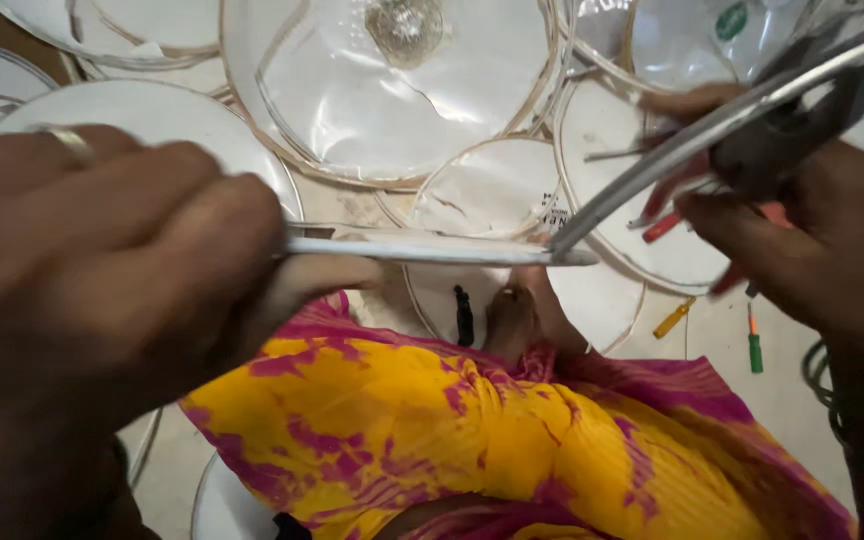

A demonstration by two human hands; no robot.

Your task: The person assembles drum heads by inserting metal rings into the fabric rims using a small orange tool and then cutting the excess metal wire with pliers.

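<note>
My left hand (102, 260) fills the left side and is closed on one end of a thin flat metal strip (432, 248) that runs to the right. My right hand (802, 230) at the upper right grips a dark plier-like tool (792, 130) together with a long silvery metal strip (712, 130). That strip slants down to meet the tip of the flat strip near the middle. A ring sits on a finger of my left hand.
Several round white discs with thin rims (402, 90) lie overlapping on the floor. Yellow and pink cloth (432, 430) covers my lap, a foot (512, 320) showing above it. Small screwdrivers, one yellow (674, 318) and one green (754, 345), lie at right.
</note>
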